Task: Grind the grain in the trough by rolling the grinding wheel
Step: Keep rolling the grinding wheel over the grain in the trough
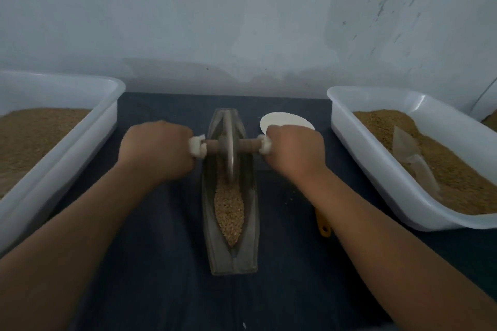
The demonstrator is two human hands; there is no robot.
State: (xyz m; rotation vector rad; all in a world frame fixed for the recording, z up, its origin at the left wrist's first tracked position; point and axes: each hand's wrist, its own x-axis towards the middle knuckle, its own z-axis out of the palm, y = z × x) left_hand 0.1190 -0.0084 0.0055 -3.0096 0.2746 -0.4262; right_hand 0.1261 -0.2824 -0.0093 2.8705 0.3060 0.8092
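The left hand (157,152) and right hand (295,154) are bare; left forearm (80,226) and right forearm (376,226) are sleeveless throughout.

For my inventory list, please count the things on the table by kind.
White tubs: 2 (a third perhaps at the right edge)
Trough: 1
Grinding wheel: 1
White disc: 1
Clear scoop: 1
Yellow handle: 1
Total: 7
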